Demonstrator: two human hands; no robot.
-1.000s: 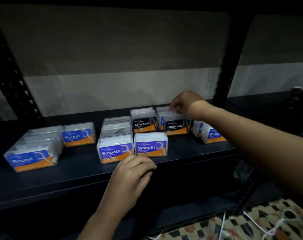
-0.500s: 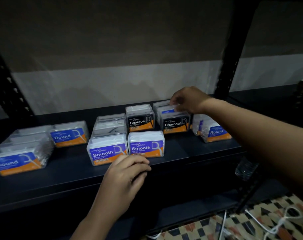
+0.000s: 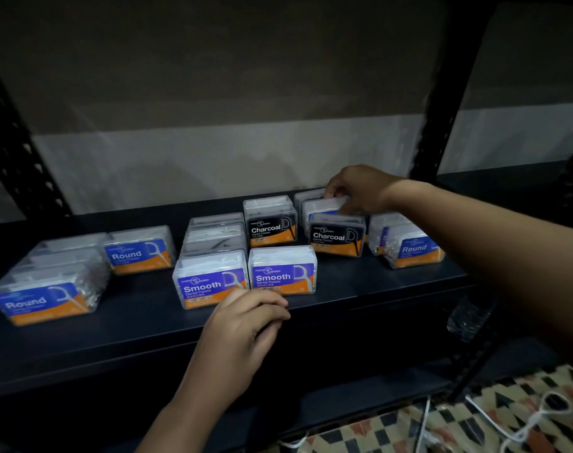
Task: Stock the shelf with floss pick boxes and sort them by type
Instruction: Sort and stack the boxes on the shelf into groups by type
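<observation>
Right hand (image 3: 360, 189) gripping half-hidden box (image 3: 322, 207) behind Charcoal box (image 3: 337, 235), label obscured

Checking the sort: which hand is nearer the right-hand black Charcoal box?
Right hand, on the clear box just behind the black Charcoal box; left hand at the shelf's front edge.

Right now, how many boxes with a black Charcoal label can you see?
2. One Charcoal box stands mid-shelf behind the Smooth boxes; the other is to its right, below the right hand. Boxes behind them hide their labels, so more are possible.
</observation>
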